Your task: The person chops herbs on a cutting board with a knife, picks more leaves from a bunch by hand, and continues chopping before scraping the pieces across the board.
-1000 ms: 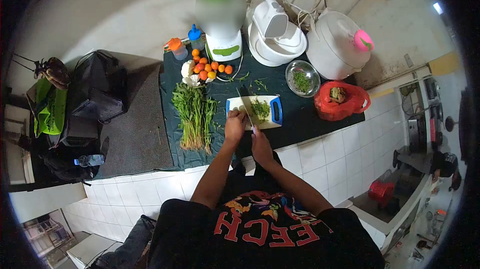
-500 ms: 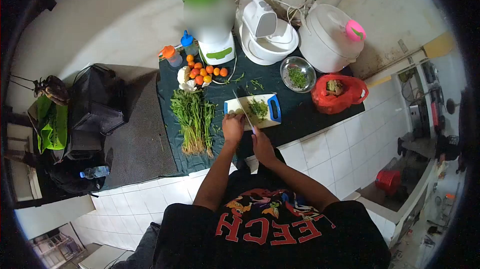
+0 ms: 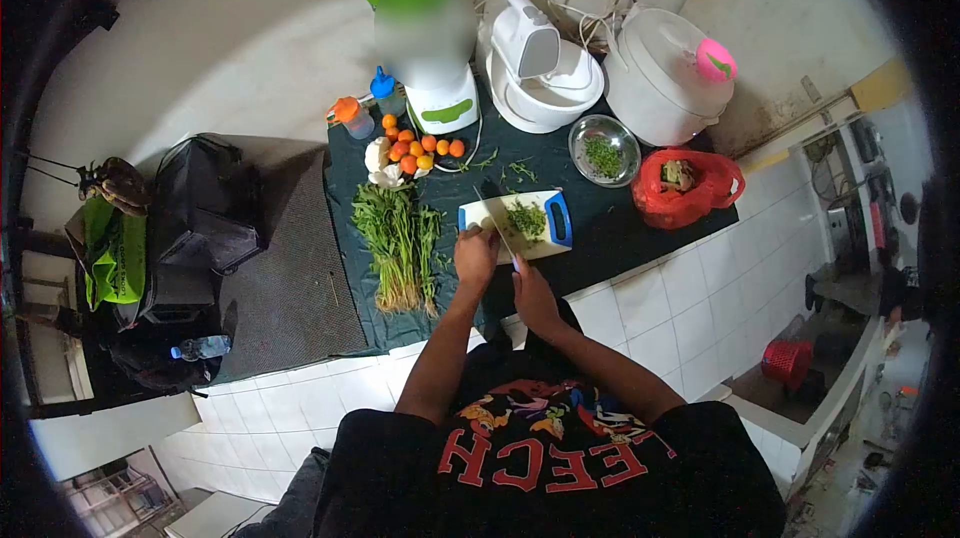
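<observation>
My right hand (image 3: 537, 296) is closed around the handle of a kitchen knife (image 3: 497, 220), whose blade slants up and left over a white cutting board (image 3: 542, 247) with blue ends. Fingers curled, my left hand (image 3: 476, 256) presses at the board's left part beside the blade. A small pale bit shows at its fingertips, too small to name. Finely chopped green herbs (image 3: 527, 220) lie in a heap right of the blade. Left of the board lies a bunch of leafy greens (image 3: 395, 248), its roots toward me. A steel bowl (image 3: 633, 170) behind the board holds more chopped greens.
Small orange fruits (image 3: 428, 143) and garlic (image 3: 378, 155) lie behind the bunch. A blender (image 3: 440, 98), a stand mixer (image 3: 527, 38) and a white lidded container (image 3: 660, 78) line the wall. A red plastic bag (image 3: 660, 203) sits at the right edge. A water bottle (image 3: 205, 347) lies far left.
The whole scene sits slightly further right in view, as the camera has shifted. Both hands and the knife keep nearly the same place over the cutting board.
</observation>
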A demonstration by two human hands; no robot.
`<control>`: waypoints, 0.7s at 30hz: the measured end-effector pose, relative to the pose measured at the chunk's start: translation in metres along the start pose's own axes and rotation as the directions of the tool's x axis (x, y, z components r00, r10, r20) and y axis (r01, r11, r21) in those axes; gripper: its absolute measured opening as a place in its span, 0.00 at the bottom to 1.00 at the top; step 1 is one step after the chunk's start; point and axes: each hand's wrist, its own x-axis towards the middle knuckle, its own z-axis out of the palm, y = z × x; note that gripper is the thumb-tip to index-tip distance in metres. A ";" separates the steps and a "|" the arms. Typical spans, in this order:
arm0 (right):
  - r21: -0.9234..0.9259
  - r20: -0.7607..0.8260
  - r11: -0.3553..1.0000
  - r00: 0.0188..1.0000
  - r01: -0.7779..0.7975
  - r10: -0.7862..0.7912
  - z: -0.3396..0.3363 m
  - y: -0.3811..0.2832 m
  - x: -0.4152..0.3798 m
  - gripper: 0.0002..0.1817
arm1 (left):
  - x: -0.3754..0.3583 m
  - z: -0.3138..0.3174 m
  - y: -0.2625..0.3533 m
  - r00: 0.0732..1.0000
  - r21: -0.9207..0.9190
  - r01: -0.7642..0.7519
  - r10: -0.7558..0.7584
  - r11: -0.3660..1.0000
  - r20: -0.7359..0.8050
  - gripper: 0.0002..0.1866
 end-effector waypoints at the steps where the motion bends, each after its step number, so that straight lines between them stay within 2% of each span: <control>1: -0.031 0.058 0.997 0.996 -0.067 0.069 -0.002 -0.002 -0.003 0.25 | 0.000 -0.002 0.001 1.000 0.000 0.000 0.000 1.000 0.001 0.09; 3: -0.021 0.029 0.999 0.999 -0.029 0.029 0.003 0.003 -0.001 0.24 | -0.001 -0.006 0.004 0.998 -0.011 -0.052 0.051 0.999 -0.033 0.09; 7: 0.008 -0.079 0.996 0.993 0.085 -0.085 0.018 0.010 0.019 0.26 | 0.000 -0.004 0.003 1.000 -0.039 0.002 -0.002 0.999 -0.007 0.09; 9: -0.002 -0.054 0.998 0.996 0.067 -0.067 0.015 0.006 0.025 0.26 | -0.003 -0.004 0.002 0.998 -0.195 0.045 -0.053 0.980 -0.038 0.10; 10: -0.013 -0.026 0.999 0.999 0.048 -0.048 0.013 0.002 0.026 0.26 | -0.003 -0.003 0.000 0.998 -0.194 0.044 -0.052 0.980 -0.039 0.10; 13: 0.039 -0.065 0.997 0.996 0.063 -0.060 0.007 -0.003 0.017 0.26 | -0.003 -0.003 -0.001 1.000 -0.116 -0.019 0.017 0.993 -0.021 0.09; 15: 0.049 -0.072 0.996 0.995 0.078 -0.075 0.007 -0.002 0.007 0.26 | -0.006 -0.001 0.000 0.992 0.012 -0.105 0.105 0.994 -0.065 0.07; 16: 0.066 -0.080 0.993 0.993 0.095 -0.089 0.007 -0.001 0.005 0.26 | -0.007 0.000 -0.001 0.992 0.009 -0.104 0.104 0.995 -0.066 0.07; 17: 0.063 -0.078 0.994 0.993 0.095 -0.090 0.008 0.000 0.005 0.26 | -0.009 0.000 -0.002 0.986 0.045 -0.137 0.140 0.990 -0.086 0.08; 19: -0.010 0.002 1.000 1.000 -0.016 0.016 0.009 0.000 0.007 0.26 | -0.012 0.002 -0.003 0.979 0.086 -0.167 0.176 0.982 -0.104 0.08; 21: 0.006 -0.046 0.999 0.998 0.040 -0.040 0.016 0.002 0.014 0.26 | -0.015 0.002 -0.003 0.973 0.138 -0.212 0.221 0.968 -0.060 0.09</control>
